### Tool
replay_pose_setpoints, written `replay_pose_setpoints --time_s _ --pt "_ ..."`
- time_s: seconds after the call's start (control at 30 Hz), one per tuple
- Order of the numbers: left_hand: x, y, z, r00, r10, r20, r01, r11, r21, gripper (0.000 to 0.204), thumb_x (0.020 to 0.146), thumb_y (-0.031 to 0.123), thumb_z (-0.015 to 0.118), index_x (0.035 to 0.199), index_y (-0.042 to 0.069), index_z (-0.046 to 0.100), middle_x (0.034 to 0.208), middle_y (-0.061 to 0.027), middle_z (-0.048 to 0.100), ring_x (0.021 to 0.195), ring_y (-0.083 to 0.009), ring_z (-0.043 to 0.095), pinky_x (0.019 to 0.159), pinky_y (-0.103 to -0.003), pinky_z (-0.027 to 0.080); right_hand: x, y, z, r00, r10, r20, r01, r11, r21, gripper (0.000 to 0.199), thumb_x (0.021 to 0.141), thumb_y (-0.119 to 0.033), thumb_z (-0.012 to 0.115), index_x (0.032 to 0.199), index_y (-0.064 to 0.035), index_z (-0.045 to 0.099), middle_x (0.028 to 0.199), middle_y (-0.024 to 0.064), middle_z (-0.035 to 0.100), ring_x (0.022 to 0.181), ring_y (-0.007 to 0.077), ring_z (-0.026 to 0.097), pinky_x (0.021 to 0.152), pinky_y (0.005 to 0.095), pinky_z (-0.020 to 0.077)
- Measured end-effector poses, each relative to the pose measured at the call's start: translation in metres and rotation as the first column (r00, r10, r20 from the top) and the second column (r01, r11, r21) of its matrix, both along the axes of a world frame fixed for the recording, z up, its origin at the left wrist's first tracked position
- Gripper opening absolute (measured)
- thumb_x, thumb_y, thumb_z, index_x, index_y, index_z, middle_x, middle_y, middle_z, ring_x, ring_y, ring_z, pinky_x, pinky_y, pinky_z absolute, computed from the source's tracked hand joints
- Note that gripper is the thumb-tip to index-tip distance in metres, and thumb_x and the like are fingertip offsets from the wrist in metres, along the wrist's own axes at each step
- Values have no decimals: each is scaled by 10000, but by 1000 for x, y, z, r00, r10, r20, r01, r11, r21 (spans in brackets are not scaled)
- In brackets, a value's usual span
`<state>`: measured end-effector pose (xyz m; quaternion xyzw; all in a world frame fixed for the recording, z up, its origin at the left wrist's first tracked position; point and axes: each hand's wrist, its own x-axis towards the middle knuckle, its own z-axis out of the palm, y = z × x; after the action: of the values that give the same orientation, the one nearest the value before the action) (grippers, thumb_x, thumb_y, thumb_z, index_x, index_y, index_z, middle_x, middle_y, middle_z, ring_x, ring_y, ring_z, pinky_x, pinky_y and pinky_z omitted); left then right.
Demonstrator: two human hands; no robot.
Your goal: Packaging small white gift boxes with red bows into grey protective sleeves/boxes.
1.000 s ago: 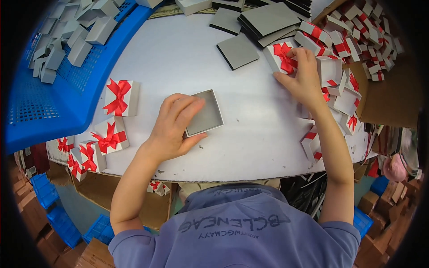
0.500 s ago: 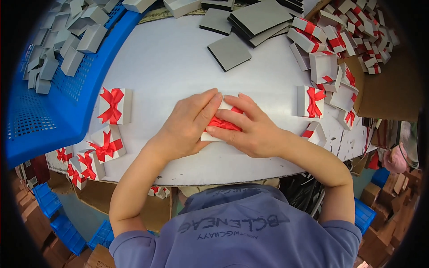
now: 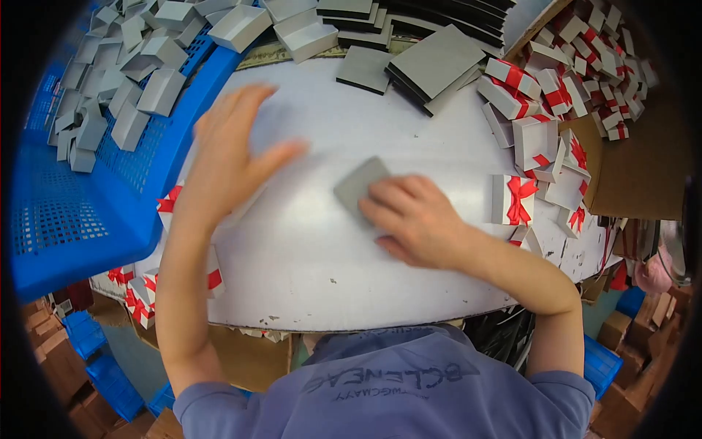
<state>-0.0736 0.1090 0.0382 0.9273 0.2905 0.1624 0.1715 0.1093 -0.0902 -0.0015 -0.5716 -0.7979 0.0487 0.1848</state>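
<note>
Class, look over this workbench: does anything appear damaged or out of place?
Yes: the white tabletop looks worn, with dark marks near its front edge. Ribboned boxes at right lie jumbled, some tilted.

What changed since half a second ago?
Left hand moved up-left from centre, toward the blue basket, fingers spread. Right hand let go of the bow-topped box and now holds a grey pad at centre. That box has left the centre; where to is unclear. Basket and pad stack stayed put.
</note>
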Motion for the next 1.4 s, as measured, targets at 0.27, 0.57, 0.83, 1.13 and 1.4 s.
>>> replay_pose_setpoints --time_s 0.27,0.57,0.83,1.13,1.4 --pt "66 48 -47 982 -76 -171 68 996 -55 327 793 299 664 1018 74 587 1282 -244 420 1147 -387 455 959 -392 379 29 -23 2 994 21 -108 -5 989 146 304 666 -114 596 962 -52 623 941 52 571 832 192 549 691 309 449" --pt "30 -100 -64 840 -383 383 483 851 -208 800 607 203 792 1278 22 395 1232 -184 469 1046 -360 495 859 -410 431 2 -31 12 998 64 -27 -62 997 52 390 615 -82 606 1003 -55 624 838 37 527 711 196 524 616 328 459" --pt "-14 -90 -29 851 -500 -163 506 862 -2 585 618 90 758 1168 174 579 1364 -47 422 1167 -400 405 857 -441 420 87 -84 41 789 -518 331 598 771 -220 752 496 -53 715 1200 -74 450 1139 120 519 1110 304 464 980 426 295" --pt "21 -111 -88 615 -298 730 598 780 -185 894 560 84 803 1319 77 332 1351 -228 291 1128 -401 425 858 -411 447 -1 -23 22 948 -146 -284 126 988 -88 660 571 -234 787 1152 -50 534 1155 154 525 1021 335 515 867 400 444" --pt "17 -120 -53 909 -414 50 413 910 33 845 583 208 766 1315 15 392 1284 -136 428 1175 -313 407 990 -454 303 -15 -36 -8 968 -181 -174 193 980 55 704 568 -301 787 1166 -59 506 1235 146 462 1121 322 453 949 435 381"
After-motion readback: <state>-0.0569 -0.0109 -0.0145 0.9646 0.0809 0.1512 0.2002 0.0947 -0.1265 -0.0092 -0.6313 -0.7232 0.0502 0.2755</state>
